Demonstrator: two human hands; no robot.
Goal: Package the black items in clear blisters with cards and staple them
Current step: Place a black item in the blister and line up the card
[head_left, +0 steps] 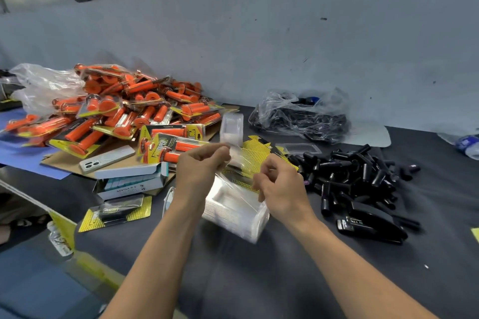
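Head view, stock on dark grey table (259, 280), all places given from the white-clear stack of nested plastic blisters (234, 215) at centre.

- Left hand (199, 168): raised above the stack's left edge, fingers curled, thumb and fingertips pinching one thin clear plastic blister (234, 160).
- Right hand (281, 186): above the stack's right edge, fingers curled, pinching the same blister's near side; exact grip blurred.
- Yellow dotted printed cards (259, 155): fanned just behind the stack, partly hidden by the held blister.
- Loose black cylindrical items (357, 171): heaped right of the stack, apart from both hands.
- Black stapler (373, 223): right of the stack, flat at the heap's near edge.
- Finished pack of black item on yellow card (116, 211): left of the stack, lying flat.
- Open white cardboard box with pale blue contents (132, 181): left of the stack, just behind the finished pack.
- White phone (103, 159): further left and behind, on brown cardboard.
- Carded packs of orange grips (124, 109): large pile behind and left of the stack.
- Clear plastic bag of black pieces (300, 116): behind and right of the stack, near the wall.
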